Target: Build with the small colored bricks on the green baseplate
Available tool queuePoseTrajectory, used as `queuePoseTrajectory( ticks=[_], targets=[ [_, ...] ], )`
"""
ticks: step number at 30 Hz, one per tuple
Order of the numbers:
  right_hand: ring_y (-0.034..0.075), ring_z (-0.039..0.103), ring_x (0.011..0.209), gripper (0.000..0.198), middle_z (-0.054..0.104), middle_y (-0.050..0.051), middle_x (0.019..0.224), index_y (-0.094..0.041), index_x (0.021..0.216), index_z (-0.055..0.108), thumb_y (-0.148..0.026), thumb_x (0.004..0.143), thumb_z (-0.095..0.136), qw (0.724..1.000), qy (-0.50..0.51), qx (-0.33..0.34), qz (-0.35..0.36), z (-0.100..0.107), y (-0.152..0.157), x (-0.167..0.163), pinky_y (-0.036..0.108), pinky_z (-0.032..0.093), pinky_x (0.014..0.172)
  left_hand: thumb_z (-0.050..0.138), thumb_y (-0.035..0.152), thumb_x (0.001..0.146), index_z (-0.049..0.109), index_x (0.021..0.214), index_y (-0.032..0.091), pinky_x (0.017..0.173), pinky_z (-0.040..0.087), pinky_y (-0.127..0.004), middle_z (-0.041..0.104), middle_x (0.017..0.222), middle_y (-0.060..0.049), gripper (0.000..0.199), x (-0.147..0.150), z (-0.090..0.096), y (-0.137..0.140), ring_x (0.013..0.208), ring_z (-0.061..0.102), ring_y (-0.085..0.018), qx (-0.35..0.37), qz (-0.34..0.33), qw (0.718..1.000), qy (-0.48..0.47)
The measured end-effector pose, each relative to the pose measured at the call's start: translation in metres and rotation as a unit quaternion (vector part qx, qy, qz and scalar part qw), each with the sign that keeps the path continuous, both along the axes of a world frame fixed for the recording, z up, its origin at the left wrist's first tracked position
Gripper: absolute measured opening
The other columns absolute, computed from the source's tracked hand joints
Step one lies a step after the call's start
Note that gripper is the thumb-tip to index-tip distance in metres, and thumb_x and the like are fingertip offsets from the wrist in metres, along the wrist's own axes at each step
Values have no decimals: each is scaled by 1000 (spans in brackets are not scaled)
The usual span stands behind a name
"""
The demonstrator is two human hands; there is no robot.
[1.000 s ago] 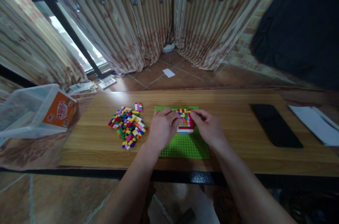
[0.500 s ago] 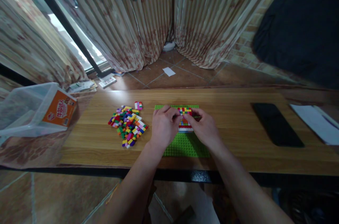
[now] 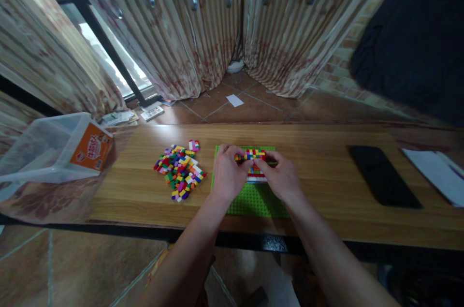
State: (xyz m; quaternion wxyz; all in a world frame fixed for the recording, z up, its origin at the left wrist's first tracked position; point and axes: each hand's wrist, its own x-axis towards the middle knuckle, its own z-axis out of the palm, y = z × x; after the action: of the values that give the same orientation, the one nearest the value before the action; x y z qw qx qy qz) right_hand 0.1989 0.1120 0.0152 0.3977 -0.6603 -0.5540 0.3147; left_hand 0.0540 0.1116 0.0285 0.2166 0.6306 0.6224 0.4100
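R fingers (image 3: 264,167) now nearer L fingers (image 3: 244,167), at bricks (image 3: 255,153)

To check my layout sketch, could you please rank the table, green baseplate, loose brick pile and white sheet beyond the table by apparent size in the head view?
1. Table
2. Green baseplate, though partly covered
3. Loose brick pile
4. White sheet, which lies farther off

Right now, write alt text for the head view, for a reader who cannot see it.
A person's left-hand grip and right-hand grip are at a multicolored brick build on a green baseplate, on a wooden tabletop. A pile of loose bricks lies to the left, a flat black object to the right.
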Motion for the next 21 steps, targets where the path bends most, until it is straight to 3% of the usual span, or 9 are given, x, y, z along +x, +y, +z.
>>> queuePoseTrajectory(
  ticks=[6, 10, 14, 17, 21],
  targets=[
    [26, 72, 84, 47, 78, 11, 95, -18, 103, 75, -55, 76, 68, 1000, 6, -8, 11, -2, -1, 5, 40, 54, 77, 75, 22, 79, 66, 85, 20, 84, 52, -34, 63, 94, -4, 11, -8, 1, -4, 91, 61, -18, 29, -18, 999, 19],
    [26, 72, 85, 47, 78, 11, 97, -18, 103, 75, -56, 79, 65, 1000, 11, -11, 23, -3, -1, 9, 40, 54, 78, 63, 24, 87, 68, 87, 19, 80, 51, -32, 67, 88, -4, 7, -37, 3, 4, 83, 63, -18, 18, 28, 998, 49],
    [26, 72, 87, 46, 78, 12, 99, -18, 103, 75, -56, 82, 60, 1000, 5, -17, 23, -5, 0, 12, 40, 54, 80, 63, 22, 82, 69, 82, 19, 76, 49, -32, 70, 85, -6, 7, -85, 8, 9, 80, 65, -20, -54, 119, 984, 124],
    [26, 72, 87, 45, 78, 12, 99, -18, 104, 75, -55, 83, 59, 999, 7, -17, 30, -8, 2, 15, 40, 54, 80, 68, 27, 77, 70, 85, 20, 73, 48, -35, 72, 84, -9, 12, -114, 11, 4, 81, 67, -25, -145, 165, 953, 209],
    [26, 72, 89, 45, 78, 11, 99, -18, 103, 75, -55, 83, 60, 999, 8, -8, 31, -11, 3, 17, 40, 53, 82, 70, 28, 73, 70, 81, 23, 65, 46, -31, 71, 75, -6, 9, -127, 9, -4, 77, 67, -25, -160, 181, 927, 287]
  ],
)
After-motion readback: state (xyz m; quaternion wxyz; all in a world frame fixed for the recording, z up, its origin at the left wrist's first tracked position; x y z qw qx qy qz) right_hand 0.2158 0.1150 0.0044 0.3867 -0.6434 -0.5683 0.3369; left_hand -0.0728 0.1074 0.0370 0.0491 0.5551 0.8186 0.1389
